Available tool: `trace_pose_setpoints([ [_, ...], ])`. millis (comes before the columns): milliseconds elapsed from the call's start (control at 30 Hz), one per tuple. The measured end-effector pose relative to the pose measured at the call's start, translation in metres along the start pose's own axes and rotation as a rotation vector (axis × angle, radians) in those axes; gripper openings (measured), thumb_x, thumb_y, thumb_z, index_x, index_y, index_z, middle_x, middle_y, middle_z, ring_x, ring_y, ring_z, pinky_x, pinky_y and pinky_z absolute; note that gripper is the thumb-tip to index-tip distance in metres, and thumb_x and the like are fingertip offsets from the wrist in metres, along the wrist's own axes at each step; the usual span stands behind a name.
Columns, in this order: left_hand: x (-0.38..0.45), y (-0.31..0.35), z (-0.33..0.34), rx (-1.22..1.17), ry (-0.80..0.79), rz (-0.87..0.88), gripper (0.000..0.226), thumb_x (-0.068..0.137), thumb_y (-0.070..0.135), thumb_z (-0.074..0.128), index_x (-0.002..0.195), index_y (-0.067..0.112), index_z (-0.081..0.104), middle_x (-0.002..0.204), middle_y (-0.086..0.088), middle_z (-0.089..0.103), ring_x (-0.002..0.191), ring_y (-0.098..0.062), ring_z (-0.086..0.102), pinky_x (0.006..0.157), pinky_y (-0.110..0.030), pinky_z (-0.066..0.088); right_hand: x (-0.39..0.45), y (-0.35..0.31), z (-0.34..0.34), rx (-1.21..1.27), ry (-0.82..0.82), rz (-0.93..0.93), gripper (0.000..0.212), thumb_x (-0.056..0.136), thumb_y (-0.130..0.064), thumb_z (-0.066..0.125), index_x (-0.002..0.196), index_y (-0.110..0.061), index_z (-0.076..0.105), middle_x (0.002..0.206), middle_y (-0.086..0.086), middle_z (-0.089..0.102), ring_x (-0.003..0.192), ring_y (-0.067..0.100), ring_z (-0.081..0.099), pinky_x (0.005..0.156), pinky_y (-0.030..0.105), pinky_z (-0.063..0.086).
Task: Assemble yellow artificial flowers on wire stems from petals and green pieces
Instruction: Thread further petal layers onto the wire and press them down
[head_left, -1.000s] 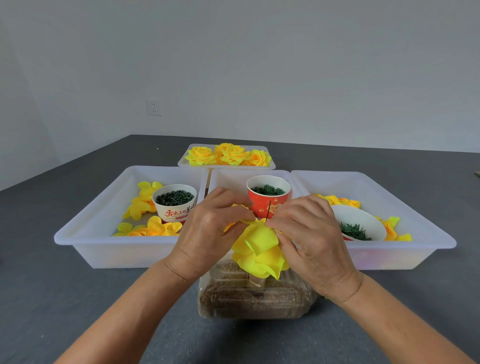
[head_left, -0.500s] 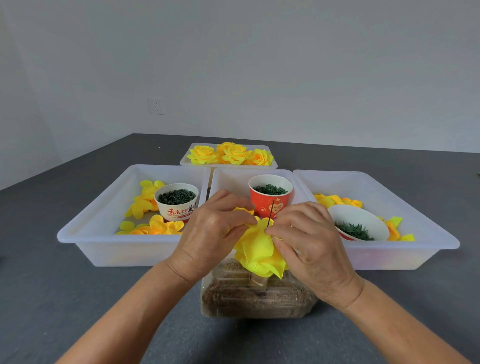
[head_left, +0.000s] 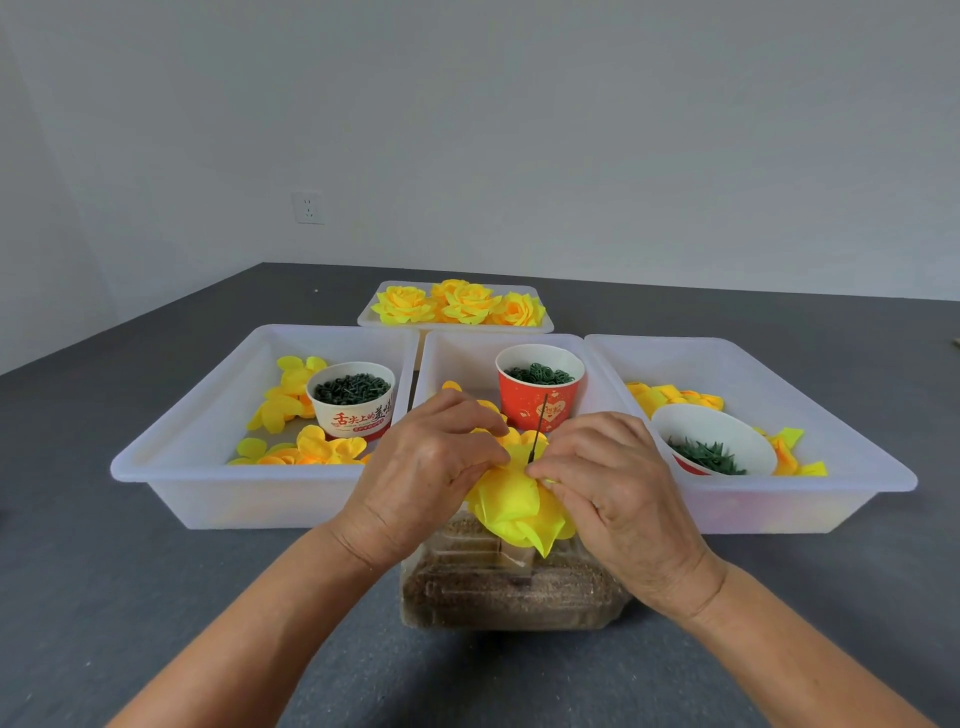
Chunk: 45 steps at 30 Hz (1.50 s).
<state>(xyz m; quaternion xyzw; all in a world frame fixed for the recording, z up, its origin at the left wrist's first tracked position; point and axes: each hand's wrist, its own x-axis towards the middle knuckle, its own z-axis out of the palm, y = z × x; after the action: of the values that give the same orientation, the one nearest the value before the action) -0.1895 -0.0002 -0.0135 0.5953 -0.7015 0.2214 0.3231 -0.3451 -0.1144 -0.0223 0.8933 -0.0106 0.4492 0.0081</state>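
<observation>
A half-built yellow flower (head_left: 511, 506) of layered petals sits on a thin dark wire stem (head_left: 538, 428) that pokes up out of its top. My left hand (head_left: 426, 475) grips the petals from the left. My right hand (head_left: 610, 493) pinches them from the right, close to the wire. The flower hangs just above a clear box of brown material (head_left: 506, 587). Loose yellow petals (head_left: 306, 447) lie in the left tray (head_left: 156, 457). Cups of green pieces stand behind: a white cup (head_left: 350, 397), a red cup (head_left: 540, 384) and a tilted white bowl (head_left: 711, 441).
Three white trays stand side by side on the grey table: the left tray, the middle tray (head_left: 467, 353) and the right tray (head_left: 831, 462), which also holds yellow petals (head_left: 675, 397). A small tray of finished yellow flowers (head_left: 460, 306) sits behind them. A wall socket (head_left: 309, 208) is at the back left.
The wire's tip now shows above the petals, which sit lower on it. Both hands have closed in tighter around the flower's top.
</observation>
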Motion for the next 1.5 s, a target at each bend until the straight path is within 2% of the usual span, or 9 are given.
trace_pose_setpoints([
  [200, 0.001, 0.0, -0.001, 0.058, -0.02, 0.054, 0.009, 0.076, 0.007, 0.068, 0.069, 0.008, 0.073, 0.083, -0.005, 0.071, 0.077, -0.025, 0.064, 0.066, -0.029, 0.052, 0.002, -0.003, -0.007, 0.024, -0.108, 0.045, 0.026, 0.085, -0.018, 0.049, 0.085, -0.009, 0.074, 0.081, 0.0, 0.068, 0.086, 0.025, 0.062, 0.078, 0.037, 0.038],
  [400, 0.006, 0.006, -0.002, 0.021, -0.115, 0.068, 0.011, 0.069, -0.002, 0.067, 0.066, 0.007, 0.072, 0.077, -0.004, 0.071, 0.073, -0.023, 0.065, 0.06, -0.028, 0.054, 0.001, -0.007, -0.014, -0.052, -0.22, 0.017, 0.017, 0.075, -0.007, 0.064, 0.086, -0.014, 0.075, 0.085, -0.002, 0.065, 0.095, 0.026, 0.06, 0.08, 0.04, 0.044],
  [533, 0.007, 0.0, -0.009, -0.069, -0.136, -0.049, 0.038, 0.065, -0.019, 0.052, 0.086, 0.003, 0.075, 0.091, -0.006, 0.072, 0.089, -0.025, 0.065, 0.078, -0.032, 0.053, -0.003, -0.008, -0.017, -0.052, -0.3, 0.057, 0.02, 0.075, -0.024, 0.064, 0.092, -0.018, 0.072, 0.094, -0.005, 0.061, 0.103, 0.02, 0.053, 0.088, 0.033, 0.036],
  [700, 0.011, 0.011, -0.013, -0.346, 0.026, -0.329, 0.016, 0.081, 0.016, 0.065, 0.094, 0.014, 0.074, 0.094, 0.012, 0.068, 0.093, -0.001, 0.061, 0.083, -0.013, 0.045, -0.004, -0.012, -0.016, 0.012, -0.242, 0.102, 0.024, 0.085, -0.031, 0.053, 0.085, -0.018, 0.073, 0.092, -0.009, 0.064, 0.105, 0.015, 0.053, 0.088, 0.033, 0.037],
  [833, 0.014, 0.018, 0.002, -0.37, 0.003, -0.376, 0.01, 0.075, 0.009, 0.075, 0.085, 0.009, 0.076, 0.081, 0.007, 0.066, 0.082, -0.002, 0.059, 0.075, -0.011, 0.043, -0.002, -0.013, -0.008, 0.236, -0.123, 0.379, 0.009, 0.081, -0.018, 0.066, 0.076, -0.021, 0.072, 0.085, -0.012, 0.066, 0.099, 0.007, 0.055, 0.088, 0.028, 0.04],
  [933, 0.011, 0.017, 0.007, -0.459, 0.005, -0.462, 0.007, 0.074, 0.008, 0.076, 0.081, 0.008, 0.076, 0.077, 0.007, 0.067, 0.078, -0.005, 0.06, 0.073, -0.012, 0.044, 0.0, -0.013, -0.004, 0.43, -0.049, 0.634, 0.023, 0.077, -0.01, 0.073, 0.075, -0.032, 0.067, 0.087, -0.011, 0.063, 0.086, -0.002, 0.058, 0.077, 0.01, 0.043],
  [1133, 0.004, 0.014, 0.011, -0.584, 0.003, -0.52, 0.01, 0.076, 0.016, 0.072, 0.081, 0.009, 0.075, 0.081, 0.006, 0.068, 0.082, -0.008, 0.063, 0.077, -0.022, 0.049, 0.003, -0.009, 0.001, 0.563, -0.088, 0.772, 0.029, 0.076, -0.013, 0.075, 0.07, -0.04, 0.066, 0.08, -0.014, 0.067, 0.081, -0.002, 0.059, 0.065, 0.005, 0.041],
  [1333, 0.0, 0.017, 0.015, -0.58, 0.035, -0.5, 0.009, 0.073, 0.017, 0.074, 0.078, 0.01, 0.075, 0.08, 0.012, 0.067, 0.082, -0.005, 0.061, 0.077, -0.017, 0.048, -0.004, -0.008, 0.008, 0.603, -0.059, 0.783, 0.026, 0.078, -0.016, 0.074, 0.069, -0.04, 0.066, 0.083, -0.007, 0.066, 0.087, 0.009, 0.06, 0.071, 0.021, 0.045],
  [1500, 0.0, 0.016, 0.018, -0.511, 0.017, -0.515, 0.003, 0.076, 0.017, 0.074, 0.075, 0.019, 0.072, 0.08, 0.009, 0.068, 0.084, -0.011, 0.061, 0.079, -0.031, 0.05, -0.006, -0.008, 0.01, 0.571, -0.053, 0.775, 0.025, 0.079, -0.018, 0.073, 0.07, -0.039, 0.065, 0.086, -0.006, 0.066, 0.094, 0.012, 0.057, 0.079, 0.028, 0.046],
])
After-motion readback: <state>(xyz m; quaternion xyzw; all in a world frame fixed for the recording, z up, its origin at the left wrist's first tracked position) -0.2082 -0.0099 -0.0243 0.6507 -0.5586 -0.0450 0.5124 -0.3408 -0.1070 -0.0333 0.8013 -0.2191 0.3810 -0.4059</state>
